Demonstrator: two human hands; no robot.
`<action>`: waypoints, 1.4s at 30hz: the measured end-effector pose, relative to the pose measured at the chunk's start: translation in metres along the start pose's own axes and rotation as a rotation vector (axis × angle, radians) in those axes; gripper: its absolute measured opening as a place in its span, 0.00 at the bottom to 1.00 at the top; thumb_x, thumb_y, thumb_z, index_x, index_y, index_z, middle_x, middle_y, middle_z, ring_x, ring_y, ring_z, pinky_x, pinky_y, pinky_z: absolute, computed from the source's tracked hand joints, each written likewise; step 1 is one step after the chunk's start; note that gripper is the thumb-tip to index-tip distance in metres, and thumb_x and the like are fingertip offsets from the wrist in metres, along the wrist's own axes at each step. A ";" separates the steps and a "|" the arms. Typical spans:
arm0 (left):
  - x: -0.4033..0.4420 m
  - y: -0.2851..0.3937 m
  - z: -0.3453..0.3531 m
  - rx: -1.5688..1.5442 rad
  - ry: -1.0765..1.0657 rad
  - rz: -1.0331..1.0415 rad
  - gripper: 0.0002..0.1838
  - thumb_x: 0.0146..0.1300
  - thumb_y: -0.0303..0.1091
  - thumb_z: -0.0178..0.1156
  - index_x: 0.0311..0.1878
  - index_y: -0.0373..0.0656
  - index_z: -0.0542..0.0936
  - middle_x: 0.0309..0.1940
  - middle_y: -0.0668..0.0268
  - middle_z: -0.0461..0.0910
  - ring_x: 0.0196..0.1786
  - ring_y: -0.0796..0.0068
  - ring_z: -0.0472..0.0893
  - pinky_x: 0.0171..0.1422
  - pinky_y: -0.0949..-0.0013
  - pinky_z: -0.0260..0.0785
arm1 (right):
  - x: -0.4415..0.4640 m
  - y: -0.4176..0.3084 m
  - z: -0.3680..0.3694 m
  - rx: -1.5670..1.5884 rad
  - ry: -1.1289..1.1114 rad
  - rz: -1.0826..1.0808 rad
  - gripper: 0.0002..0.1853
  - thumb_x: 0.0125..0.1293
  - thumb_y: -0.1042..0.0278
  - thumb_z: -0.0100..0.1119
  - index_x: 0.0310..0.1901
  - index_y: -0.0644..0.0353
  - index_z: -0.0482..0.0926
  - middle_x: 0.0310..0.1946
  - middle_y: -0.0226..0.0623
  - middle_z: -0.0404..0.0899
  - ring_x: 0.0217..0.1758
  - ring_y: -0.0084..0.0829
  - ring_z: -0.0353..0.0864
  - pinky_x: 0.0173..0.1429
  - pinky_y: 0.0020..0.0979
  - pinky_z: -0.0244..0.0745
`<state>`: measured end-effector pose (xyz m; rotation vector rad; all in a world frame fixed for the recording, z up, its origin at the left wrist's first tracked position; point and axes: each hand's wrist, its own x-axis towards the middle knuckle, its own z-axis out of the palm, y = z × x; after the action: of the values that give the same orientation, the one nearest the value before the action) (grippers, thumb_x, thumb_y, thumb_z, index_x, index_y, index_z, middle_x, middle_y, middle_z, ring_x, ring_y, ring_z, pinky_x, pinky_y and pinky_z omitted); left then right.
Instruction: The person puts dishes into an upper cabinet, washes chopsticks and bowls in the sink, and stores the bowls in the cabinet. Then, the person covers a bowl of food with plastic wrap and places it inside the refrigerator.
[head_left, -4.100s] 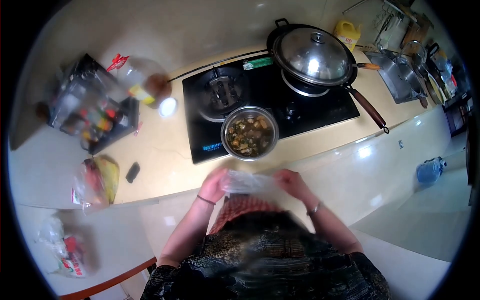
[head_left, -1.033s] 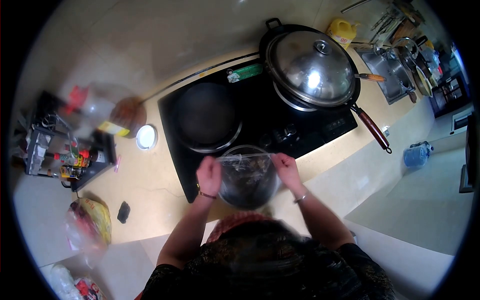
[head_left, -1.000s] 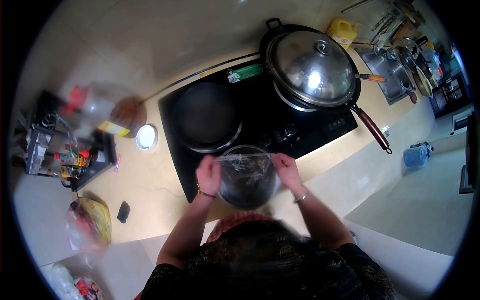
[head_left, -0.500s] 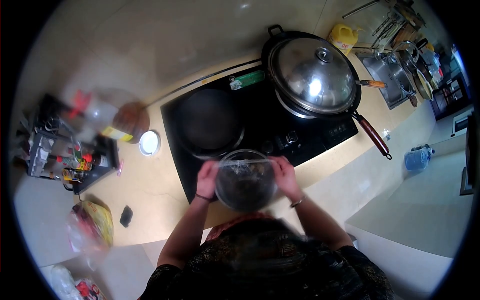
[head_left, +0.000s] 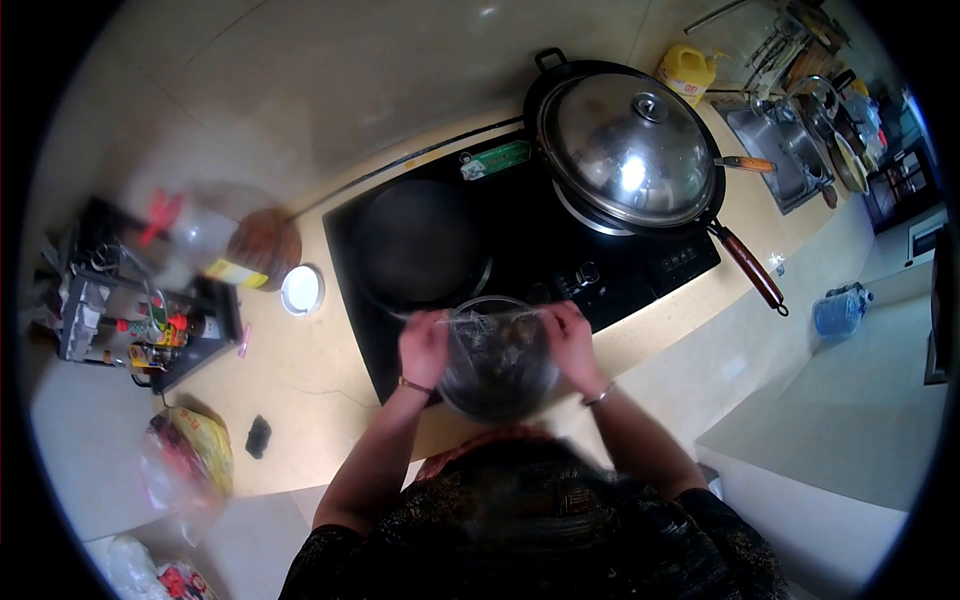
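Observation:
A clear round bowl (head_left: 498, 390) stands close to my body at the front edge of the stove, with dark contents seen dimly through it. Thin clear plastic film (head_left: 492, 322) stretches across the bowl's far side, between my two hands. My left hand (head_left: 424, 348) pinches the film's left end beside the rim, fingers closed. At the other side, my right hand (head_left: 568, 342) is closed on the film's right end. Both hands are at the bowl's rim; whether they touch it I cannot tell.
A wok with a domed steel lid (head_left: 630, 150) occupies the stove's right, its handle (head_left: 748, 270) jutting over the counter. A dark pan (head_left: 418, 240) sits on the left burner. Leftward are a small white dish (head_left: 301, 289), a large bottle (head_left: 255, 250) and a condiment rack (head_left: 190, 340).
My left hand has turned slightly and its fingers have moved up and inward at the bowl's far rim. The film still spans both hands; the view has shifted a little.

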<state>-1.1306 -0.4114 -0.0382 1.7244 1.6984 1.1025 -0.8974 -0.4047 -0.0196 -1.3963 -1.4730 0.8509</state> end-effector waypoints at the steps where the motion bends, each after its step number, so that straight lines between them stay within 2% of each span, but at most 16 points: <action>1: -0.003 -0.010 0.003 -0.044 0.004 -0.065 0.07 0.57 0.27 0.55 0.37 0.38 0.79 0.27 0.63 0.77 0.33 0.73 0.75 0.37 0.73 0.67 | -0.001 0.006 0.000 0.002 0.002 0.002 0.06 0.58 0.74 0.55 0.36 0.63 0.79 0.27 0.38 0.73 0.27 0.27 0.73 0.32 0.24 0.68; 6: -0.014 -0.020 0.002 -0.358 -0.060 -0.461 0.06 0.58 0.27 0.54 0.34 0.36 0.79 0.30 0.66 0.79 0.34 0.78 0.75 0.41 0.75 0.67 | -0.010 0.004 -0.009 0.241 -0.153 0.395 0.07 0.59 0.71 0.56 0.36 0.63 0.79 0.25 0.36 0.77 0.28 0.20 0.74 0.35 0.21 0.70; 8: -0.017 -0.013 0.000 -0.462 -0.099 -0.593 0.06 0.58 0.26 0.53 0.33 0.35 0.79 0.31 0.67 0.79 0.34 0.80 0.75 0.42 0.76 0.67 | -0.017 0.006 -0.006 0.257 -0.114 0.401 0.06 0.59 0.71 0.55 0.35 0.63 0.79 0.25 0.37 0.78 0.28 0.22 0.75 0.35 0.22 0.70; 10: -0.019 -0.001 0.004 -0.677 0.074 -0.820 0.09 0.56 0.31 0.56 0.33 0.34 0.78 0.30 0.63 0.79 0.37 0.74 0.77 0.45 0.73 0.68 | -0.024 0.009 -0.001 0.275 -0.077 0.407 0.06 0.59 0.71 0.55 0.34 0.63 0.79 0.25 0.39 0.79 0.29 0.25 0.77 0.36 0.23 0.71; 12: -0.029 -0.015 0.017 -0.555 0.149 -0.694 0.08 0.56 0.31 0.55 0.34 0.35 0.78 0.30 0.62 0.78 0.37 0.72 0.77 0.45 0.71 0.68 | -0.027 0.013 0.002 0.057 0.031 0.136 0.07 0.59 0.71 0.54 0.34 0.64 0.79 0.25 0.42 0.79 0.28 0.31 0.79 0.36 0.26 0.72; 14: -0.033 -0.009 0.016 -0.138 0.185 -0.326 0.08 0.56 0.31 0.54 0.36 0.38 0.77 0.30 0.59 0.76 0.37 0.64 0.76 0.45 0.66 0.68 | -0.025 0.015 -0.001 0.069 -0.002 0.163 0.07 0.59 0.71 0.54 0.35 0.64 0.79 0.26 0.43 0.79 0.29 0.34 0.79 0.37 0.26 0.73; 16: -0.029 -0.006 0.016 -0.056 0.190 -0.264 0.07 0.56 0.31 0.54 0.35 0.39 0.77 0.31 0.57 0.76 0.38 0.60 0.76 0.44 0.64 0.67 | -0.026 0.017 -0.001 0.082 -0.031 0.192 0.07 0.59 0.70 0.54 0.35 0.64 0.79 0.26 0.44 0.79 0.30 0.36 0.80 0.37 0.27 0.73; 22: -0.008 0.017 0.009 0.191 0.107 -0.151 0.11 0.59 0.35 0.49 0.32 0.37 0.74 0.29 0.50 0.74 0.33 0.54 0.76 0.37 0.65 0.67 | -0.018 0.005 -0.006 0.034 -0.098 0.257 0.08 0.60 0.70 0.53 0.28 0.65 0.77 0.18 0.40 0.75 0.20 0.25 0.71 0.26 0.26 0.67; 24: 0.000 0.018 0.008 0.225 -0.010 -0.278 0.13 0.57 0.40 0.50 0.33 0.39 0.77 0.28 0.51 0.76 0.33 0.50 0.76 0.38 0.57 0.69 | -0.013 0.006 -0.007 0.036 -0.158 0.204 0.12 0.59 0.69 0.54 0.21 0.66 0.72 0.12 0.38 0.70 0.15 0.22 0.63 0.21 0.26 0.60; 27: 0.005 0.014 0.011 0.133 -0.044 -0.395 0.15 0.55 0.42 0.51 0.31 0.39 0.78 0.25 0.52 0.76 0.32 0.51 0.77 0.37 0.58 0.70 | -0.007 0.013 -0.003 0.120 -0.172 0.267 0.15 0.58 0.67 0.54 0.18 0.65 0.69 0.10 0.40 0.66 0.13 0.24 0.60 0.19 0.29 0.57; 28: 0.007 0.013 0.012 0.133 -0.044 -0.395 0.15 0.55 0.42 0.51 0.31 0.39 0.78 0.25 0.52 0.76 0.32 0.51 0.77 0.37 0.58 0.70 | -0.006 0.014 -0.001 0.120 -0.172 0.268 0.15 0.58 0.67 0.54 0.18 0.65 0.69 0.10 0.40 0.66 0.13 0.24 0.60 0.19 0.29 0.57; 30: 0.009 0.019 0.012 0.138 -0.094 -0.512 0.14 0.55 0.41 0.54 0.29 0.39 0.79 0.23 0.56 0.79 0.31 0.65 0.80 0.37 0.68 0.69 | -0.004 0.012 0.002 0.030 -0.136 0.257 0.15 0.57 0.66 0.54 0.17 0.65 0.70 0.10 0.43 0.65 0.13 0.26 0.61 0.20 0.29 0.58; 33: 0.010 0.003 0.017 0.012 -0.184 -0.539 0.17 0.54 0.45 0.53 0.32 0.39 0.80 0.29 0.52 0.79 0.37 0.55 0.78 0.44 0.63 0.69 | 0.001 0.007 -0.002 -0.134 -0.229 0.255 0.13 0.60 0.65 0.53 0.23 0.66 0.76 0.12 0.33 0.70 0.17 0.21 0.67 0.23 0.25 0.63; 37: 0.015 -0.006 0.024 -0.078 -0.205 -0.568 0.19 0.54 0.45 0.52 0.32 0.36 0.79 0.32 0.49 0.78 0.41 0.56 0.78 0.47 0.65 0.68 | 0.006 0.008 -0.004 -0.132 -0.252 0.264 0.14 0.60 0.64 0.52 0.23 0.65 0.76 0.12 0.32 0.71 0.17 0.22 0.68 0.24 0.27 0.65; 40: 0.019 -0.006 0.025 -0.024 -0.274 -0.556 0.20 0.54 0.43 0.52 0.36 0.32 0.78 0.34 0.49 0.79 0.40 0.57 0.79 0.48 0.65 0.68 | 0.008 0.003 -0.006 0.029 -0.267 0.416 0.13 0.59 0.64 0.52 0.23 0.65 0.77 0.14 0.32 0.73 0.17 0.22 0.69 0.24 0.27 0.66; 42: 0.019 -0.011 0.027 -0.644 -0.362 -0.995 0.14 0.57 0.38 0.52 0.33 0.36 0.78 0.31 0.61 0.81 0.35 0.70 0.80 0.41 0.69 0.71 | 0.010 -0.008 -0.010 0.236 -0.266 0.629 0.12 0.59 0.64 0.51 0.24 0.63 0.78 0.17 0.30 0.75 0.19 0.22 0.72 0.24 0.25 0.66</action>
<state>-1.1170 -0.3858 -0.0586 0.4936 1.4306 0.6672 -0.8899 -0.3966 -0.0073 -1.6289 -1.0674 1.5996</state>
